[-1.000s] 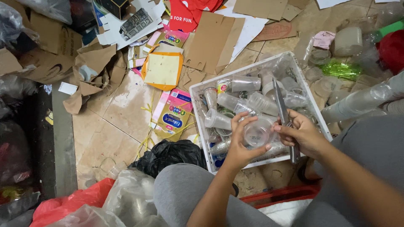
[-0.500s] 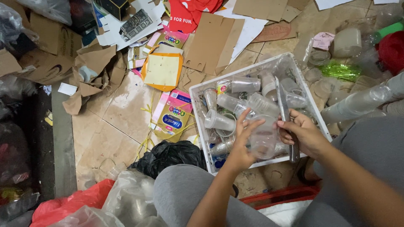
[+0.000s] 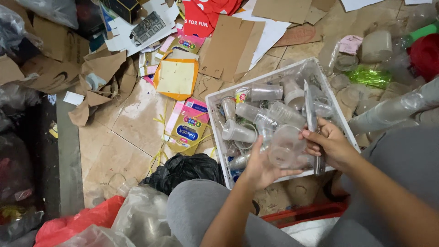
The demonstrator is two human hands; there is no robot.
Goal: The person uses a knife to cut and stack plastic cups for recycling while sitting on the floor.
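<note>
over the white plastic crate [image 3: 214, 120] of clear cups we hold one clear plastic cup [image 3: 284, 145] between both hands, mouth tilted up at us. our left hand [image 3: 261, 165] cradles it from below-left with fingers spread, while our right hand [image 3: 330, 145] pinches its right rim and clamps a knife [image 3: 311, 110], blade pointing away.

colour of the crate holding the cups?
White crate, clearest in the head view.

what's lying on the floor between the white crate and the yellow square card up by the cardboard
In the head view, a pink and yellow flattened carton lies on the tiles between the yellow card and the white crate, next to the crate's left wall.
</note>
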